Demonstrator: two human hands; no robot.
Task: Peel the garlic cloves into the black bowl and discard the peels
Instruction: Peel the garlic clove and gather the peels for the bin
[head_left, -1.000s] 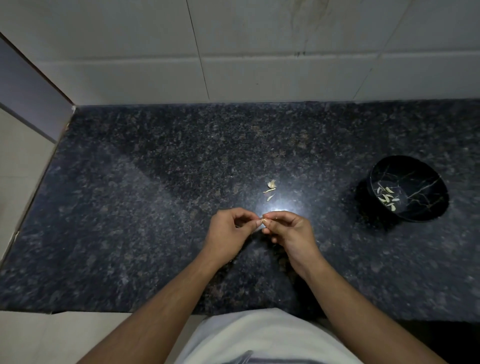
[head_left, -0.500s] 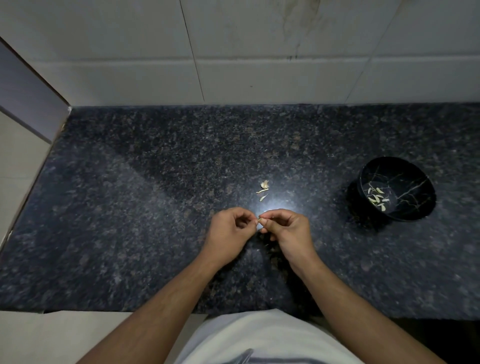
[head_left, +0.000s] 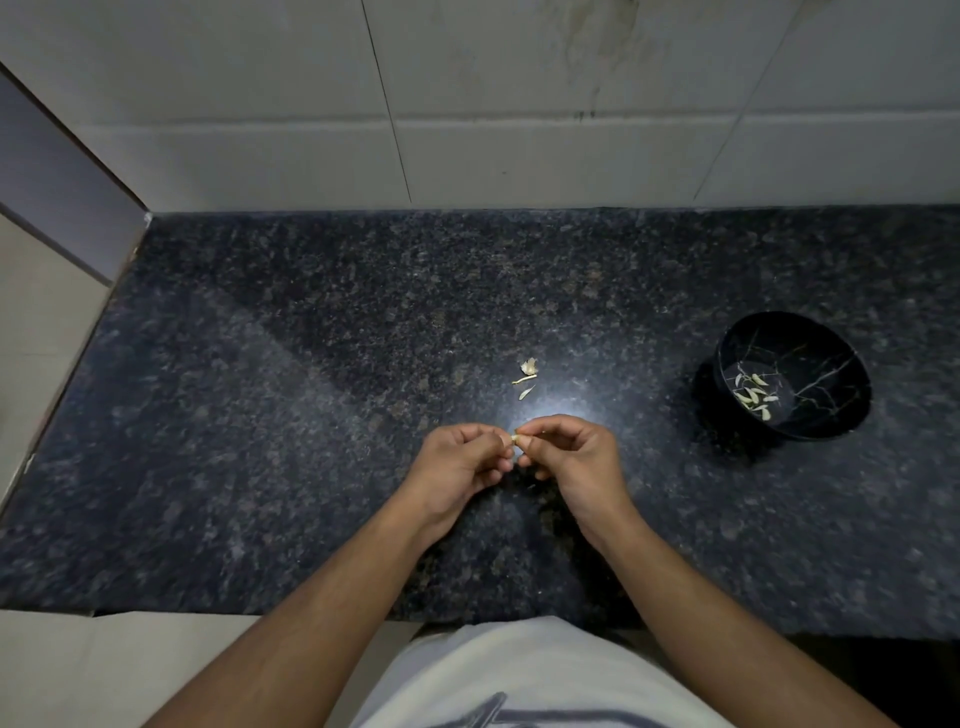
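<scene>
My left hand and my right hand meet above the middle of the dark granite counter. Between their fingertips they pinch a small pale garlic clove, of which only a tip shows. A few scraps of garlic peel lie on the counter just beyond my hands. To the right stands the black bowl with gold veining, holding several peeled garlic cloves.
A white tiled wall runs along the back of the counter. The counter's left edge meets a pale surface and its front edge lies close to my body.
My hands stay together on the clove, with only small finger shifts. The view has shifted slightly, so the bowl and peels sit a little further left in the picture.
</scene>
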